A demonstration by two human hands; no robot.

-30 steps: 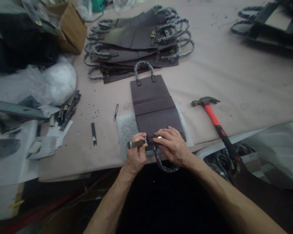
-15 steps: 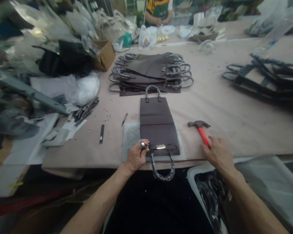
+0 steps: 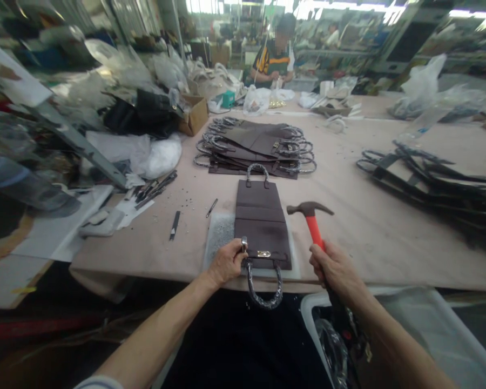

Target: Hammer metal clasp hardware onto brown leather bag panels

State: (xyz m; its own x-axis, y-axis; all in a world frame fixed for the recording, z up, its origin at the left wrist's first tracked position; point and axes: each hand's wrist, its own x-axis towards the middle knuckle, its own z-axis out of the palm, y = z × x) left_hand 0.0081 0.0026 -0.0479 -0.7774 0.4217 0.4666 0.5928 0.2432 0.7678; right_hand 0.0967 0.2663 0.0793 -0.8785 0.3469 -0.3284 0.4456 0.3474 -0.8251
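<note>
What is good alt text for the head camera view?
A right hand holds a red-handled hammer, while the left hand holds a metal tool at a flat brown bag piece with wrapped handles. Similar pieces lie stacked beyond it on the table.

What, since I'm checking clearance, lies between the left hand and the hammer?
In the head view: the bag, then some mat and table, between left hand and hammer.

Dark brown, flat rectangular bag body [image 3: 261, 229]: on translucent rectangular slab [image 3: 217, 233], near front edge of broad beige table [image 3: 409, 237]. Behind it: heap of dark brown flat bags [image 3: 255, 143]. Left: thin dark metal rod [image 3: 211, 208]; farther left, flat black strip [image 3: 175, 225]. Silver cylindrical metal tool [image 3: 244, 241]: in left hand [image 3: 227, 263], at near left corner. Right: red-handled claw hammer [image 3: 315, 229], in right hand [image 3: 335, 268].
</note>
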